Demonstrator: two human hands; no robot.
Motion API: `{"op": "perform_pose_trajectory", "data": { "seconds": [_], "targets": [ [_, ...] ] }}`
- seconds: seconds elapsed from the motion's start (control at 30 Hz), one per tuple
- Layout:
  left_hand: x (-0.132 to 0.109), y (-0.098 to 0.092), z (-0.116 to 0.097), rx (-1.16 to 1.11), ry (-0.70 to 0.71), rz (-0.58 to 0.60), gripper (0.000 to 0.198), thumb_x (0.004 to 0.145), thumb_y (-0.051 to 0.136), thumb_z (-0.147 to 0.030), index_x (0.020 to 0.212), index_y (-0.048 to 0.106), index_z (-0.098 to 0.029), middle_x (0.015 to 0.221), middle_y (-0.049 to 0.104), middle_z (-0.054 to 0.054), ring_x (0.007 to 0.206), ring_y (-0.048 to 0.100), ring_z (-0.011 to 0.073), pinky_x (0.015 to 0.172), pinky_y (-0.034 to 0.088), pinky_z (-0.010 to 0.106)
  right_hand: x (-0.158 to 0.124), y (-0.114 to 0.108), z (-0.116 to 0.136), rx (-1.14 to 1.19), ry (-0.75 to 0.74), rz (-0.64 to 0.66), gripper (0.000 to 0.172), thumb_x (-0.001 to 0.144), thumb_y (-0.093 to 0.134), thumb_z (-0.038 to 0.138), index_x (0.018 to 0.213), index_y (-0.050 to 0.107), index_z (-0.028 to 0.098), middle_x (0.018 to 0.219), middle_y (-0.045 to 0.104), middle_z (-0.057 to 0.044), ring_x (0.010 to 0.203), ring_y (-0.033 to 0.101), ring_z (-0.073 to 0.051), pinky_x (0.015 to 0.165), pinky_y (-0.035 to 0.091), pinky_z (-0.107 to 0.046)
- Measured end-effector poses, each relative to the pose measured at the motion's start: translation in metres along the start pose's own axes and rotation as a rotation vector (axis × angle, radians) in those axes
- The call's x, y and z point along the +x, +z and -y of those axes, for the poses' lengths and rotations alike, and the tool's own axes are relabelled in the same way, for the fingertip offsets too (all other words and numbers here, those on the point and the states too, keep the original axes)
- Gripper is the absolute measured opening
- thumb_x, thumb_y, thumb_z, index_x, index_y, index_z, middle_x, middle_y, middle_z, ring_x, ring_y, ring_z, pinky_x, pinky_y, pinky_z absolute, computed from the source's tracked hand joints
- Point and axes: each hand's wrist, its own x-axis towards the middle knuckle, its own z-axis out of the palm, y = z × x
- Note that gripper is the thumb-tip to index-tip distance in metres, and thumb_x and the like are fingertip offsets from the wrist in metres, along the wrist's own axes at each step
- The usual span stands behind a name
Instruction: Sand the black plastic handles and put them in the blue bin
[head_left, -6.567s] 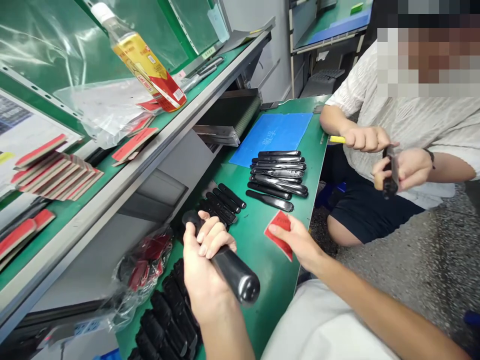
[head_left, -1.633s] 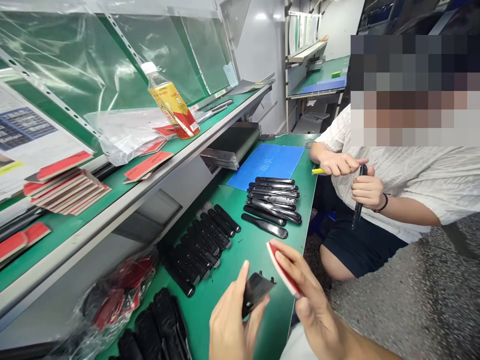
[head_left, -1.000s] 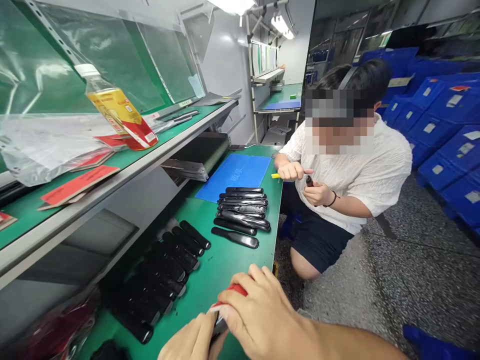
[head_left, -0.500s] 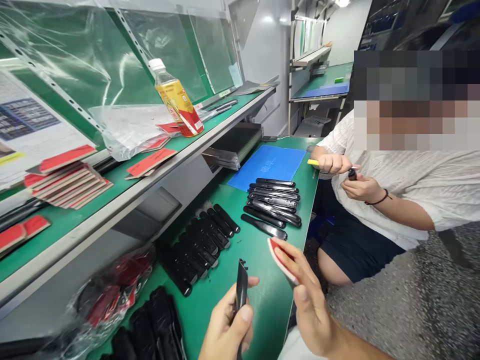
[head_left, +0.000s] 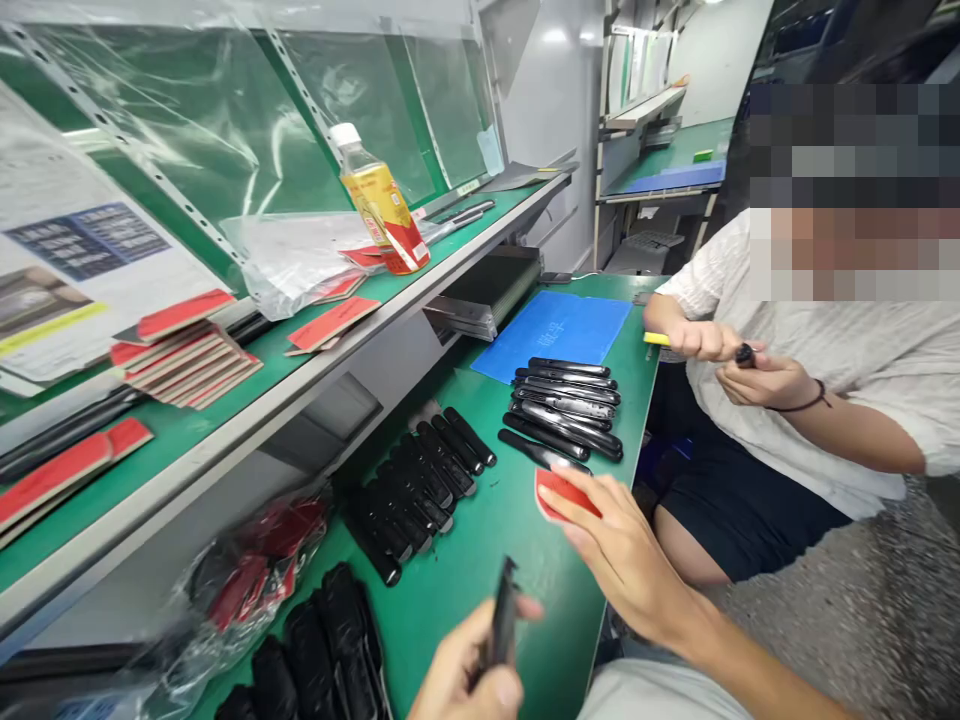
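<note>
In the head view my left hand (head_left: 465, 665) is closed around a slim black plastic piece (head_left: 504, 615), held upright and a little blurred. My right hand (head_left: 630, 560) grips a red-faced pad (head_left: 562, 495) with a pale edge, which looks like a sanding pad. The pad is above and to the right of the black piece, and the two are apart. Beyond my right hand lies a stack of glossy black casings (head_left: 566, 410). Left of it is a row of matte black casings (head_left: 420, 485) on the green table (head_left: 551, 620).
A co-worker (head_left: 810, 400) sits at right, holding a yellow-handled tool (head_left: 657, 339) and a small black part. The shelf (head_left: 322, 370) carries red pads (head_left: 191, 365) and a drink bottle (head_left: 382, 210). A blue mat (head_left: 555, 330), a plastic bag (head_left: 247, 580) and black pouches (head_left: 330, 640) lie below.
My right hand has turned, so the pad's red face shows more and tips over. My left hand and the black piece have dropped slightly. The whole view has shifted a little.
</note>
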Motion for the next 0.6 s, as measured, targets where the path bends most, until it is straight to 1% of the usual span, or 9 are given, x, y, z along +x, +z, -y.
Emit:
{"op": "perform_pose_trajectory", "data": {
  "seconds": [0.03, 0.1, 0.17, 0.2, 0.27, 0.3, 0.4, 0.5, 0.6],
  "targets": [
    [0.007, -0.008, 0.001, -0.064, 0.007, -0.091, 0.06, 0.076, 0.072, -0.056, 0.122, 0.066, -0.018, 0.058, 0.036, -0.007, 0.043, 0.027, 0.0053, 0.04, 0.021, 0.021, -0.006, 0.002, -0.005, 0.083, 0.029, 0.051, 0.042, 0.103, 0.036, 0.032, 0.143, 0.046, 0.039, 0.152, 0.046, -0.001, 0.131, 0.045, -0.028, 0.107, 0.038, -0.052],
    [0.028, -0.032, 0.003, -0.119, 0.024, -0.367, 0.062, 0.085, 0.059, -0.059, 0.13, 0.059, -0.017, 0.062, 0.041, -0.006, 0.043, 0.031, 0.0063, 0.039, 0.025, 0.021, -0.022, 0.009, -0.014, 0.234, 0.111, 0.086, 0.043, 0.104, 0.034, 0.034, 0.145, 0.042, 0.04, 0.154, 0.044, 0.002, 0.14, 0.037, -0.026, 0.116, 0.03, -0.052],
    [0.054, -0.064, 0.004, -0.007, 0.039, -0.653, 0.061, 0.092, 0.047, -0.058, 0.127, 0.06, -0.01, 0.067, 0.052, 0.0, 0.049, 0.043, 0.0098, 0.044, 0.038, 0.024, -0.036, 0.018, -0.022, 0.355, 0.229, 0.067, 0.042, 0.104, 0.033, 0.037, 0.144, 0.045, 0.039, 0.153, 0.044, 0.002, 0.143, 0.034, -0.025, 0.12, 0.025, -0.053],
    [0.068, -0.083, 0.003, 0.037, 0.048, -0.745, 0.059, 0.095, 0.041, -0.053, 0.127, 0.058, -0.007, 0.074, 0.059, 0.004, 0.057, 0.051, 0.0121, 0.052, 0.045, 0.026, -0.042, 0.022, -0.025, 0.409, 0.284, 0.058, 0.042, 0.103, 0.034, 0.039, 0.143, 0.047, 0.038, 0.153, 0.044, 0.001, 0.143, 0.034, -0.025, 0.12, 0.023, -0.054],
    [0.096, -0.121, 0.0, 0.123, 0.051, -0.895, 0.057, 0.1, 0.03, -0.049, 0.13, 0.054, -0.007, 0.085, 0.066, 0.009, 0.064, 0.057, 0.0145, 0.057, 0.049, 0.028, -0.05, 0.029, -0.029, 0.501, 0.365, 0.059, 0.042, 0.103, 0.034, 0.043, 0.14, 0.051, 0.036, 0.153, 0.044, 0.0, 0.143, 0.035, -0.025, 0.122, 0.022, -0.053],
    [0.108, -0.138, -0.004, 0.18, 0.042, -0.966, 0.053, 0.1, 0.031, -0.048, 0.129, 0.055, -0.01, 0.089, 0.067, 0.009, 0.067, 0.059, 0.0155, 0.06, 0.051, 0.031, -0.052, 0.032, -0.03, 0.536, 0.393, 0.065, 0.042, 0.102, 0.035, 0.044, 0.14, 0.052, 0.036, 0.153, 0.044, 0.0, 0.143, 0.035, -0.025, 0.122, 0.022, -0.052],
    [0.138, -0.179, -0.018, 0.378, -0.01, -1.119, 0.037, 0.094, 0.055, -0.041, 0.121, 0.059, -0.016, 0.111, 0.065, 0.009, 0.089, 0.064, 0.0199, 0.076, 0.056, 0.04, -0.053, 0.033, -0.029, 0.587, 0.432, 0.075, 0.043, 0.101, 0.036, 0.047, 0.138, 0.054, 0.033, 0.152, 0.046, -0.002, 0.143, 0.036, -0.024, 0.123, 0.023, -0.051],
    [0.155, -0.196, -0.033, 0.593, -0.051, -1.228, 0.037, 0.091, 0.062, -0.036, 0.123, 0.059, -0.018, 0.124, 0.061, 0.01, 0.105, 0.062, 0.0247, 0.087, 0.054, 0.046, -0.056, 0.029, -0.029, 0.594, 0.45, 0.062, 0.046, 0.1, 0.038, 0.049, 0.137, 0.057, 0.03, 0.151, 0.048, -0.005, 0.142, 0.038, -0.027, 0.121, 0.024, -0.054],
    [0.164, -0.188, -0.036, 0.816, -0.008, -1.293, 0.045, 0.09, 0.062, -0.037, 0.131, 0.053, -0.02, 0.137, 0.053, 0.012, 0.118, 0.055, 0.0296, 0.096, 0.048, 0.054, -0.064, 0.026, -0.036, 0.595, 0.492, 0.0, 0.047, 0.098, 0.041, 0.053, 0.132, 0.062, 0.028, 0.148, 0.052, -0.007, 0.14, 0.042, -0.03, 0.12, 0.025, -0.057]
  ]
}}
